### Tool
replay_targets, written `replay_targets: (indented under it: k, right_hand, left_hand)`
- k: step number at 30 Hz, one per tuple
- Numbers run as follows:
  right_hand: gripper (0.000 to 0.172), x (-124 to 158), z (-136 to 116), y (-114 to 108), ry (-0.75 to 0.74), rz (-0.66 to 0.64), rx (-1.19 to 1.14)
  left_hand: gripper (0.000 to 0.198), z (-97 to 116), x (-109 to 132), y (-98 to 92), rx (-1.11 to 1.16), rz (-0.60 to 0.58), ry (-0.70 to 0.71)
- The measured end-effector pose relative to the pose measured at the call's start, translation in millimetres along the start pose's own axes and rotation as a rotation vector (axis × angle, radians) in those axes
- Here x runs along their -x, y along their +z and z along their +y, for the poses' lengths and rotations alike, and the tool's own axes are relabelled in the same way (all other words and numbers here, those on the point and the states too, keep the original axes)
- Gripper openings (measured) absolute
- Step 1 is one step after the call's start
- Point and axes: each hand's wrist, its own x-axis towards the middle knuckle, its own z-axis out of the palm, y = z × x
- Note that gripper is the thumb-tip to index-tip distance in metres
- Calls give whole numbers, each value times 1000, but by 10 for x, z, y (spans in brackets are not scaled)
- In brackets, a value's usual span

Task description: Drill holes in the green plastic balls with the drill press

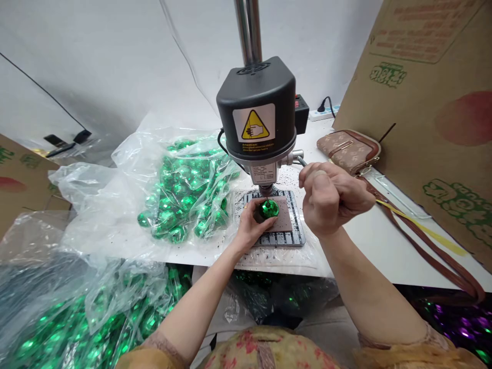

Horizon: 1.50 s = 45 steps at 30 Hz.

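Observation:
A shiny green faceted ball (pixel 270 208) rests on the flat pad (pixel 284 218) over the slotted metal base (pixel 295 233) of a small drill press (pixel 257 107). Thumb and fingers of my left hand (pixel 251 223) grip the ball from its left and near side, right under the drill chuck (pixel 266 189). My right hand (pixel 332 197) is closed in a fist around the press's feed lever (pixel 302 161), to the right of the black motor housing. Most of the lever's end is hidden inside the fist.
Left of the press, a clear plastic bag (pixel 126 148) lies over many green balls (pixel 184 189). More bagged green balls (pixel 77 328) sit below the table's edge. A brown handbag (pixel 348 148) with a long strap and a large cardboard box (pixel 430 123) stand at the right.

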Motion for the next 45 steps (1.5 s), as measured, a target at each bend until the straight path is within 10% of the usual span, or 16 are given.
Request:
replay_targets:
  k: [15, 23, 28, 33, 37, 41, 45]
  right_hand:
    - [46, 130, 32, -51, -80, -38, -43]
    - [47, -352, -174, 161, 315, -5, 52]
    - [49, -457, -129, 161, 404, -43, 122]
    - [47, -405, -111, 139, 412, -60, 127]
    - [47, -410, -136, 160, 363, -19, 109]
    - [47, -409, -134, 164, 320, -9, 68]
    - [49, -391, -122, 154, 362, -5, 116]
  left_hand:
    - [45, -12, 10, -3, -3, 2, 28]
    - [43, 44, 58, 36, -12, 101, 10]
    - [43, 172, 557, -48, -153, 284, 249]
    - [40, -17, 1312, -160, -466, -106, 942]
    - [44, -313, 1610, -175, -817, -503, 801]
    - [42, -310, 1460, -219, -578, -385, 860]
    - [33, -51, 788, -346, -475, -168, 804]
